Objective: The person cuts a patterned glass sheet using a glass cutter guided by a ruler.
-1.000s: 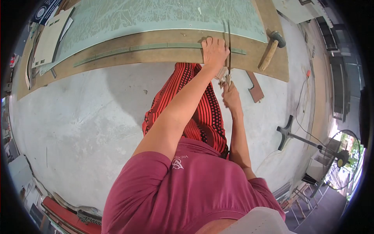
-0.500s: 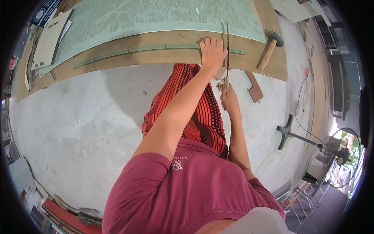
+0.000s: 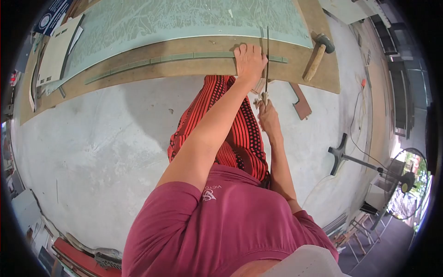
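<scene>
A long, narrow green strip (image 3: 173,57) lies along the near edge of the brown board. My left hand (image 3: 249,62) bears down on the strip near its right end, fingers bent over it and thumb on the right side. Close beside that thumb, a handsaw (image 3: 267,48) stands across the strip, its thin blade seen edge-on and pointing away from me. My right hand (image 3: 269,117) is closed around the saw's handle, below the board's edge. Whether the teeth have cut into the strip is too small to tell.
A mallet (image 3: 317,59) rests at the board's right corner. Behind the strip lies a large pale-green patterned sheet (image 3: 184,23). A notched brown piece (image 3: 300,102) is below the board edge. A standing fan (image 3: 406,183) is at the right.
My right hand and the saw have shifted very slightly left in view, along with the whole scene. My left hand keeps its place on the strip.
</scene>
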{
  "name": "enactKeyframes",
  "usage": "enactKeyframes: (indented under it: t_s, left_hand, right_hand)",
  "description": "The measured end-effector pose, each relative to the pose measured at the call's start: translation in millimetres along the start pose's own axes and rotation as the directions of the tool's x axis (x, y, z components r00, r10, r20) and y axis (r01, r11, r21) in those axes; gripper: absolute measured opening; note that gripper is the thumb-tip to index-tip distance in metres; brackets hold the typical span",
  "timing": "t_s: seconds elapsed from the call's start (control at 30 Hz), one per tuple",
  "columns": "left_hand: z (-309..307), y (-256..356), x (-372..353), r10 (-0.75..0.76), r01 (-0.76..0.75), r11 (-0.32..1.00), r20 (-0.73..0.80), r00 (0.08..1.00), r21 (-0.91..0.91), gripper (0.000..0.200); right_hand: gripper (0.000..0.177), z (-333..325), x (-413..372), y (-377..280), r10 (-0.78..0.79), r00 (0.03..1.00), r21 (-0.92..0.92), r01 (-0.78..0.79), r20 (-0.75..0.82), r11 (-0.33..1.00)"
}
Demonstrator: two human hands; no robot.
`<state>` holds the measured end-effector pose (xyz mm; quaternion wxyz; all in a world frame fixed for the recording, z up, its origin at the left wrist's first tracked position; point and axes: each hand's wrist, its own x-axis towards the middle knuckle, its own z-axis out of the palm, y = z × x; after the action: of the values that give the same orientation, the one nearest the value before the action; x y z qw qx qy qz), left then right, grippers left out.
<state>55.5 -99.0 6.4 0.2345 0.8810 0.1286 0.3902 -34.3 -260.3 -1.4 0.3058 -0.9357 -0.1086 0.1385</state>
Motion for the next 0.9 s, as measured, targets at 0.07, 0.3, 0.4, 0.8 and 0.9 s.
enactKeyframes:
  t_s: [0.07,0.3,0.4,0.8,0.9]
  left_hand:
    - [1.3,-1.0,2.3,0.001,-0.001,1.000,-0.012,1.000,0.014,0.021]
    - [3.7,-2.7,2.9,0.000,0.000,1.000,-0.034,0.999,0.011,0.021]
    - [2.5,-2.8,-2.3,-0.012,0.012,1.000,-0.002,1.000,0.012,0.020]
    - [2.2,-2.7,1.7,0.000,0.000,1.000,-0.027,1.000,0.000,0.020]
    - [0.4,-2.3,1.0,0.001,-0.001,1.000,-0.010,1.000,0.005,0.021]
  right_hand:
    - [0.037,-8.1,21.8,-10.1,0.032,0.999,0.048,-0.034,0.044,0.998]
    - [0.035,-15.0,16.8,-29.8,0.117,0.988,0.103,-0.127,0.100,0.986]
    - [0.035,-10.0,-12.7,-22.0,0.155,0.979,0.045,-0.162,0.135,0.986]
    - [0.033,-9.3,11.7,-23.5,0.152,0.984,0.044,-0.157,0.095,0.987]
    - [0.033,-1.3,-21.2,-10.1,0.004,1.000,0.047,-0.005,0.024,0.999]
